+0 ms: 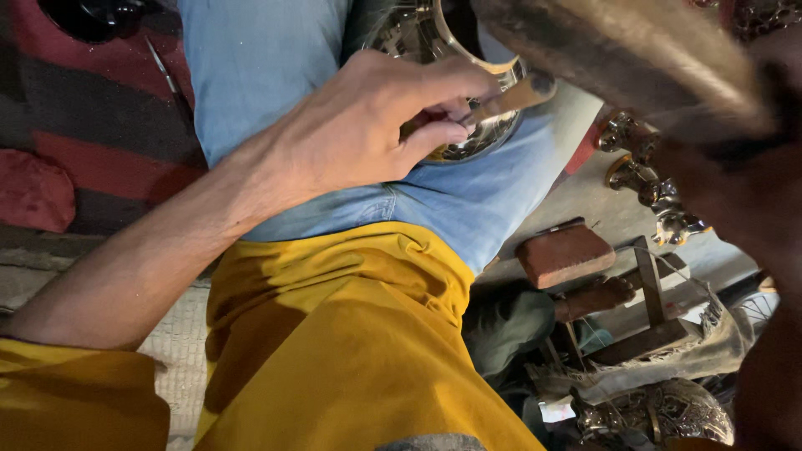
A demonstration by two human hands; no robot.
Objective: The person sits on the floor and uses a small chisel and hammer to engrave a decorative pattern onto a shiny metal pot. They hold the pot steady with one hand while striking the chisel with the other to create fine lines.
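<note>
Item: shiny embossed round metal bowl [468, 138], resting on the blue-jeaned lap [276, 58].
Left hand [359, 125]: fingers pinched shut on a slim wooden-handled punch [510, 96] set against the bowl.
Right hand [743, 192]: blurred, grip indiscernible.
Progress: embossing seemingly mid-way; extent remaining unclear.

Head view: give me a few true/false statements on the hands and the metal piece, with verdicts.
1. The left hand pinches a thin wooden-handled tool between its fingertips. True.
2. The tool's tip rests against a shiny metal bowl lying on the lap. True.
3. The bowl lies on a wooden workbench. False: it rests on the blue jeans.
4. The shirt is green. False: it is mustard yellow.
5. The right hand is sharp and plainly empty. False: it is a dark blur at the frame's edge, below a blurred bar; its grip cannot be judged.
6. A reddish brick lies on the floor at right. True.
</note>
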